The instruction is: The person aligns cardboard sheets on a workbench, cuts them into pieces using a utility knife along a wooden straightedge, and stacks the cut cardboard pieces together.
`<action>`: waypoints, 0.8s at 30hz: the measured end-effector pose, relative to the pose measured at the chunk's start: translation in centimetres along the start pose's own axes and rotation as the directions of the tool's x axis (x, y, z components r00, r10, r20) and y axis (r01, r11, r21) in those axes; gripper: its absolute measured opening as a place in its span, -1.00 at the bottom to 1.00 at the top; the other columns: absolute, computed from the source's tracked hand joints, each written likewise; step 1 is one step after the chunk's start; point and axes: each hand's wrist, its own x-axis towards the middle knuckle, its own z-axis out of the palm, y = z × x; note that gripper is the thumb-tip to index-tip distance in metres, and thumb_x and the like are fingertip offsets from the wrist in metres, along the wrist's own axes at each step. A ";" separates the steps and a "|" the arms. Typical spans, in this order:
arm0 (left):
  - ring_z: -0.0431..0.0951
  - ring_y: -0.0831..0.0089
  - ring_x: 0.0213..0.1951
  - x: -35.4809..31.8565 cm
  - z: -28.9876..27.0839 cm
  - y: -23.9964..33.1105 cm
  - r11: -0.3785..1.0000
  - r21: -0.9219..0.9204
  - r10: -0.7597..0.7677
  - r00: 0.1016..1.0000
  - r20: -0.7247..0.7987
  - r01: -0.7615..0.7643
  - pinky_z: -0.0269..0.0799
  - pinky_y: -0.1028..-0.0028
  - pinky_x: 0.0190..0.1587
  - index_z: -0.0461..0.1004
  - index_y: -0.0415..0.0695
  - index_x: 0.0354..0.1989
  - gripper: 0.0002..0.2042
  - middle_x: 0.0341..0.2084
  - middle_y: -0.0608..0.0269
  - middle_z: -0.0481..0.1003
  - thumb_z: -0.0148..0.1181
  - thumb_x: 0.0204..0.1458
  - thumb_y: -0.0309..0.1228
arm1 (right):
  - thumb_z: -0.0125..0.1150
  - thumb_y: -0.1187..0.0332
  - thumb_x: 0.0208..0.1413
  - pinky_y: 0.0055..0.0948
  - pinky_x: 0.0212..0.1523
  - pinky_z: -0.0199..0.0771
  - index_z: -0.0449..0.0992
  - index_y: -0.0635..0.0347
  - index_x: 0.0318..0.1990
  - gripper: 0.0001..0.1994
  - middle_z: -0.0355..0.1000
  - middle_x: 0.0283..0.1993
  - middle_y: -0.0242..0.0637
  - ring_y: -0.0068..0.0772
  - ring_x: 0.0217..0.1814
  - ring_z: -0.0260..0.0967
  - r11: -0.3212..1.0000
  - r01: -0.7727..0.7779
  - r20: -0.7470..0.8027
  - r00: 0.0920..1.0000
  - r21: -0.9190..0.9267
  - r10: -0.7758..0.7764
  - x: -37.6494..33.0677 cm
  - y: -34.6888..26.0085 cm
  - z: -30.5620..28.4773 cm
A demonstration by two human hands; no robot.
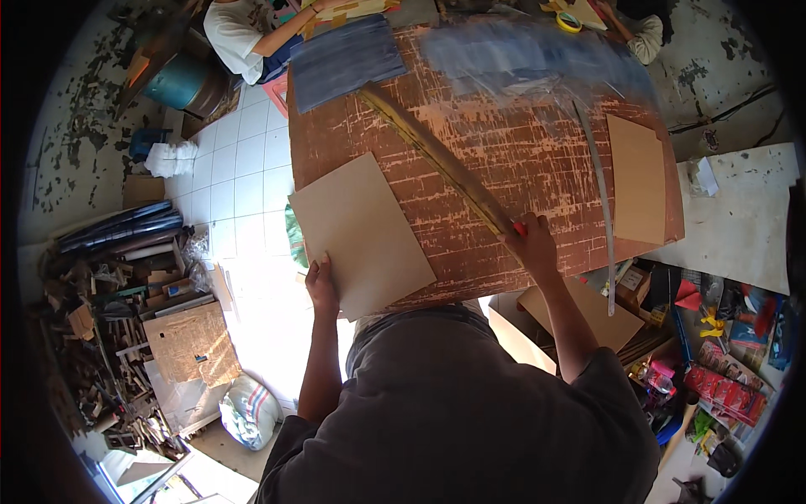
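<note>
Far to the left of the worn brown table (537, 160), a heap of wood scraps (101, 336) lies on the floor, with a flat piece of cardboard (191, 343) and a white sack (250, 410) beside it. At the table's near left corner, the left hand (321, 286) grips the lower edge of a tan square board (361, 235); the fingers are curled onto the board, which lies flat on the tabletop and hangs a little over the table's near edge. On the table's far left corner rests a dark blue sheet (344, 57), and beyond that corner sits a person in a white shirt (239, 34).

A long wooden stick (437, 155) runs slantwise across the middle of the table, from just beside the blue sheet down to the near edge. The right hand (531, 244) is closed round the stick's near end, where a bit of red shows between the fingers. A sheet of clear plastic (537, 59) covers the table's far right part, blurred. Near the table's right edge a second tan board (638, 176) lies flat, and a thin grey strip (600, 193) curves down just to its left. Below the table's right corner, the floor holds colourful packets (726, 391).
</note>
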 end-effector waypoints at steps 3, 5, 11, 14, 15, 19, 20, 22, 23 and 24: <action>0.50 0.42 -0.04 0.0 0.0 0.5 0.997 0.077 0.017 1.000 0.009 -0.018 0.39 0.45 0.03 0.44 -0.33 0.09 -0.62 -0.07 0.13 0.53 0.05 0.33 -0.24 | 0.54 0.15 -0.14 0.05 -0.16 0.55 0.37 0.10 -0.03 -0.44 0.32 -0.03 -0.01 0.20 -0.13 0.48 0.998 -0.046 -0.013 0.999 -0.037 0.046 -0.3 0.3 1.5; 0.49 0.46 -0.18 -0.1 -0.1 0.9 0.974 0.227 0.008 0.999 0.031 -0.015 0.39 0.46 -0.09 0.47 -0.31 -0.03 -0.63 -0.23 0.16 0.54 0.01 0.35 -0.18 | 0.56 0.15 -0.17 0.07 -0.15 0.54 0.37 0.11 -0.03 -0.41 0.31 -0.01 -0.01 0.22 -0.11 0.47 0.998 -0.061 -0.007 0.998 -0.023 0.061 0.0 0.5 1.8; 0.49 0.55 -0.24 0.0 -0.2 0.9 0.999 0.040 0.021 0.998 0.055 -0.023 0.41 0.51 -0.15 0.50 -0.29 -0.08 -0.68 -0.27 0.27 0.55 0.07 0.32 -0.22 | 0.62 0.14 -0.26 0.06 -0.11 0.50 0.35 0.18 -0.05 -0.35 0.33 -0.03 0.00 0.22 -0.06 0.46 0.988 -0.116 0.003 0.993 -0.099 0.117 0.7 -0.8 1.7; 0.51 0.53 -0.21 0.2 -0.9 1.2 0.995 0.099 -0.005 0.994 0.113 -0.006 0.41 0.51 -0.11 0.49 -0.31 -0.02 -0.66 -0.22 0.24 0.56 0.07 0.32 -0.23 | 0.62 0.11 -0.26 0.00 -0.12 0.48 0.36 0.18 -0.04 -0.33 0.43 -0.11 0.00 0.17 -0.06 0.48 0.983 -0.134 0.015 0.990 -0.124 0.137 0.8 -1.1 1.4; 0.51 0.53 -0.21 0.5 -1.2 0.8 0.996 0.092 -0.005 0.992 0.128 -0.007 0.41 0.51 -0.11 0.49 -0.31 -0.02 -0.66 -0.22 0.24 0.56 0.07 0.32 -0.23 | 0.63 0.12 -0.26 -0.02 -0.12 0.48 0.37 0.17 -0.03 -0.33 0.48 -0.15 0.00 0.16 -0.07 0.49 0.984 -0.142 0.049 0.988 -0.108 0.148 0.8 -1.2 1.3; 0.53 0.46 -0.11 1.5 -1.7 0.3 0.996 -0.075 -0.039 0.981 0.189 0.054 0.42 0.47 -0.02 0.44 -0.34 0.09 -0.63 -0.12 0.17 0.56 0.06 0.32 -0.26 | 0.59 -0.01 -0.25 -0.04 -0.11 0.48 0.42 0.19 -0.12 -0.37 0.54 -0.25 -0.03 0.11 -0.11 0.53 0.981 -0.152 -0.012 0.988 -0.119 0.151 0.8 -0.9 0.9; 0.53 0.43 -0.07 1.5 -1.8 0.4 0.994 -0.073 -0.062 0.975 0.213 0.079 0.41 0.46 0.02 0.42 -0.35 0.12 -0.61 -0.08 0.15 0.56 0.06 0.32 -0.26 | 0.52 -0.10 -0.21 -0.05 -0.11 0.48 0.46 0.19 -0.17 -0.39 0.54 -0.26 -0.03 0.08 -0.12 0.53 0.984 -0.148 0.016 0.989 -0.095 0.150 0.9 -0.4 0.6; 0.53 0.41 -0.03 1.8 -2.2 0.2 0.991 -0.098 -0.060 0.969 0.240 0.086 0.40 0.44 0.06 0.41 -0.36 0.14 -0.60 -0.04 0.12 0.55 0.05 0.32 -0.26 | 0.46 -0.19 -0.16 -0.07 -0.11 0.48 0.50 0.19 -0.22 -0.39 0.55 -0.26 -0.03 0.05 -0.13 0.54 0.986 -0.148 0.032 0.988 -0.078 0.151 1.1 0.6 0.7; 0.52 0.38 0.01 1.9 -2.2 0.2 0.989 -0.117 -0.060 0.966 0.252 0.092 0.38 0.42 0.10 0.39 -0.37 0.16 -0.59 -0.01 0.10 0.53 0.05 0.32 -0.26 | 0.34 -0.29 -0.11 -0.07 -0.12 0.47 0.54 0.20 -0.26 -0.36 0.54 -0.31 -0.03 0.06 -0.16 0.54 0.985 -0.148 -0.014 0.989 -0.089 0.148 1.2 0.8 0.7; 0.52 0.38 0.01 1.9 -2.2 0.2 0.988 -0.122 -0.059 0.962 0.267 0.095 0.38 0.42 0.10 0.39 -0.37 0.16 -0.59 -0.01 0.10 0.53 0.05 0.32 -0.26 | 0.22 -0.40 -0.05 -0.08 -0.14 0.47 0.58 0.20 -0.30 -0.30 0.53 -0.36 -0.03 0.06 -0.19 0.54 0.984 -0.149 -0.060 0.988 -0.099 0.144 1.2 1.0 0.6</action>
